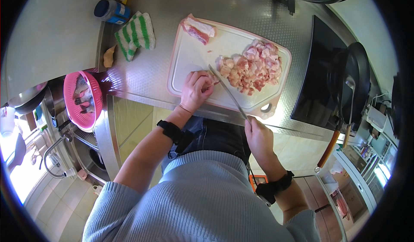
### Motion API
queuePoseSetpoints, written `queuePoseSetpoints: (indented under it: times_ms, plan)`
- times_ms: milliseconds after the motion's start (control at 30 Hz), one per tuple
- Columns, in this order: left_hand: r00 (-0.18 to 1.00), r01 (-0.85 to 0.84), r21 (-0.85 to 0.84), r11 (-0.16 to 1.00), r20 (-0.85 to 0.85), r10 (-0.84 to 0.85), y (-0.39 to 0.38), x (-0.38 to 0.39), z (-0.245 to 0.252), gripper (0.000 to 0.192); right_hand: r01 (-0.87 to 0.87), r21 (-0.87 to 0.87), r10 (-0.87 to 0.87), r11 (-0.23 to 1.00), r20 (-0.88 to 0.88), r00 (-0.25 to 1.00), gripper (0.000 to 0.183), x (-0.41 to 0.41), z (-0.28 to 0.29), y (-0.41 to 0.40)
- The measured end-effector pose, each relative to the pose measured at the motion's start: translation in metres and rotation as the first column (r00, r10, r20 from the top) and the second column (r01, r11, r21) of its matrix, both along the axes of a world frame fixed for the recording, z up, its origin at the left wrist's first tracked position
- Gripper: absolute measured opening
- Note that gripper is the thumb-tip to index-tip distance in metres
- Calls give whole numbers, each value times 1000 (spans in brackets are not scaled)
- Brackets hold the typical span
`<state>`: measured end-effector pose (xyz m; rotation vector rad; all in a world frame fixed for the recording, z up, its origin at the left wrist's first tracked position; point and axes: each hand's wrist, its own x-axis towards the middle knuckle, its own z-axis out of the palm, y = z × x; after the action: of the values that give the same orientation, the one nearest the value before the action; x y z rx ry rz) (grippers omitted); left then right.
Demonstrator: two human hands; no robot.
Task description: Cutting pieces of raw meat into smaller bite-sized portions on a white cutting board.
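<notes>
A white cutting board (194,59) with a pink rim lies on the steel counter before me. My left hand (196,89), fingers curled, holds a small piece of raw meat (212,77) down near the board's front edge. My right hand (258,135) grips the handle of a kitchen knife (230,95). Its blade slants across the board, right beside the held piece. Right of the blade lies a heap of diced raw meat (254,65). A larger uncut slab of fatty meat (199,28) rests at the board's far left corner. My fingers partly cover the held piece.
A green-and-white striped cloth (136,35) and a blue-labelled jar (112,11) are at the back left. A pink colander (68,96) with fish stands by the sink (92,158). At right, a black wok (357,80) sits on the dark cooktop (318,80).
</notes>
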<state>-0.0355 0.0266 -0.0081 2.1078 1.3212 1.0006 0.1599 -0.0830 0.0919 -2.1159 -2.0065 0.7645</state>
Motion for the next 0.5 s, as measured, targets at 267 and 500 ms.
queuePoseSetpoints:
  times_ms: [267,500]
  plan:
    - [999,34,-18,999,-4,-34,4,3,2,22,-15,-45,17,999,33,999,13,-8,-8,-5]
    - [998,56,32,998,9,-56,8,0,-3,23,4,-215,-4,977,0,1000,15,-23,-16,3]
